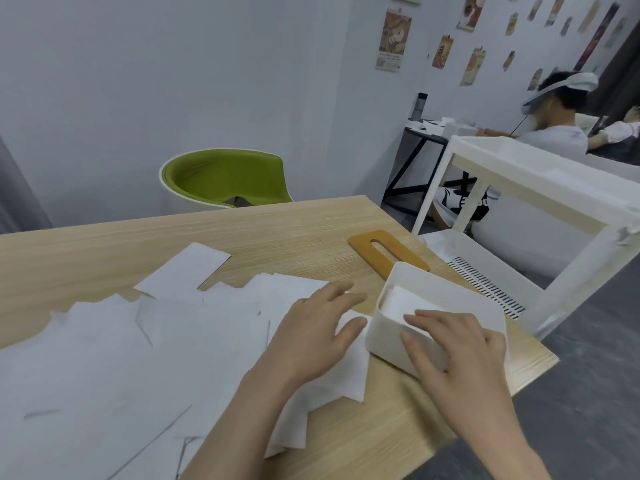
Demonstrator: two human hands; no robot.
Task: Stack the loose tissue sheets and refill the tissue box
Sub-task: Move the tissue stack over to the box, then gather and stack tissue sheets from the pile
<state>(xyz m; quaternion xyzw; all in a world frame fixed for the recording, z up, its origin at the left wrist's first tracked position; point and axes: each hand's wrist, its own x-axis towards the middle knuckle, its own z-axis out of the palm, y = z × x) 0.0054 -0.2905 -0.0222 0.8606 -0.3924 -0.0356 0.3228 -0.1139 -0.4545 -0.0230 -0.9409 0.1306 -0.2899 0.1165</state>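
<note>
Several loose white tissue sheets [145, 341] lie spread over the left and middle of the wooden table [277, 230]. A white open tissue box [460, 292] sits at the table's right, with folded tissue [401, 299] inside it. Its brown wooden lid [363, 242] with a slot lies flat just behind the box. My left hand [315, 330] rests flat on the sheets beside the box, fingers straight. My right hand [457, 351] lies over the box's near wall, fingers extended, fingertips at the rim touching the tissue inside.
A green and white chair [225, 178] stands behind the table. A white trolley [519, 188] stands close to the table's right edge. Another person sits at a far desk at the upper right. The table's right corner is near my right hand.
</note>
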